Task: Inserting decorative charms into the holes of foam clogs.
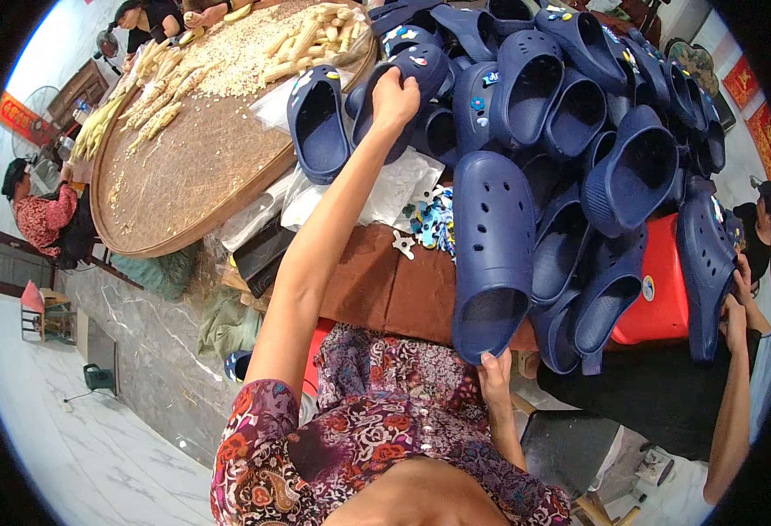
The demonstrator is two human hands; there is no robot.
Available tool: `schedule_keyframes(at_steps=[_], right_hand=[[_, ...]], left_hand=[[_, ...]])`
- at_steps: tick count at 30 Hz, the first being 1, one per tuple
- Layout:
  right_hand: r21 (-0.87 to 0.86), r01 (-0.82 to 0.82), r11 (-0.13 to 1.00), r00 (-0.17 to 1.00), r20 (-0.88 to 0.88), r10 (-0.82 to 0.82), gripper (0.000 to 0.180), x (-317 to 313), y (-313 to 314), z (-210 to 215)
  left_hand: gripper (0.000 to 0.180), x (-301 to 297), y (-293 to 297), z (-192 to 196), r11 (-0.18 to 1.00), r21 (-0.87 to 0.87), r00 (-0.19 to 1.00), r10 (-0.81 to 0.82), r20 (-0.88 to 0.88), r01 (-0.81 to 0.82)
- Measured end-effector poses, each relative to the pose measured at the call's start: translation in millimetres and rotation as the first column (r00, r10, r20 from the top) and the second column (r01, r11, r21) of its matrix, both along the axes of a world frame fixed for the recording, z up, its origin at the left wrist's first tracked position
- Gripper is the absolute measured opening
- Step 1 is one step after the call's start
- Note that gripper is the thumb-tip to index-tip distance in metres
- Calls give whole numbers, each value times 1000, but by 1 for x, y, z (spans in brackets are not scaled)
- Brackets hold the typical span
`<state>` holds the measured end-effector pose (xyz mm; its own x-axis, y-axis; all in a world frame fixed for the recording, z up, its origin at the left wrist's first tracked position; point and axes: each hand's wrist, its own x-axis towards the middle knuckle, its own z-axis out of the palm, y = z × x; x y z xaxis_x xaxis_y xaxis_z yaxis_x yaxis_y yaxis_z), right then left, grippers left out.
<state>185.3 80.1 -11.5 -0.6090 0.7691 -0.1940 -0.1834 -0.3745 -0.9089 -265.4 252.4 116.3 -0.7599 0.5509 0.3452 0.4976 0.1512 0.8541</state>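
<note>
My left hand [394, 101] reaches far forward, its fingers closed on a navy clog [419, 63] with small charms on its top. Beside it stands another charm-decorated navy clog [320, 123], its opening toward me. Close to my body, my right hand [494, 375] pinches the heel edge of a plain navy clog [493, 210], which points away from me, holes up. That clog shows no charms. Just left of it lies a pile of small blue, white and yellow charms [435, 221], with a pale loose piece [403, 245] next to it.
A heap of navy clogs [569, 110] fills the right. A large round woven tray [201, 188] holds corn cobs and kernels. Clear plastic bags [403, 184] lie on the brown cloth [385, 285]. At right, a co-worker's hands [736, 307] hold another clog near a red stool [657, 289].
</note>
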Motion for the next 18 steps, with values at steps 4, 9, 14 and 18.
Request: schedule_keyframes(at_steps=[4, 9, 14, 18], right_hand=[[31, -9, 999, 999, 48, 8, 59, 0, -3, -1], [-34, 62, 997, 997, 37, -61, 59, -1, -11, -2], [-130, 28, 991, 999, -22, -31, 55, -10, -9, 13], [-116, 54, 992, 998, 27, -51, 50, -12, -8, 10]], left_hand=[[26, 0, 14, 1, 998, -33, 990, 56, -131, -60], [25, -1, 20, -3, 1000, -18, 994, 19, -103, -21], [24, 1, 20, -6, 998, -58, 988, -29, -152, 21], [30, -4, 22, -16, 998, -52, 978, -35, -205, 25]])
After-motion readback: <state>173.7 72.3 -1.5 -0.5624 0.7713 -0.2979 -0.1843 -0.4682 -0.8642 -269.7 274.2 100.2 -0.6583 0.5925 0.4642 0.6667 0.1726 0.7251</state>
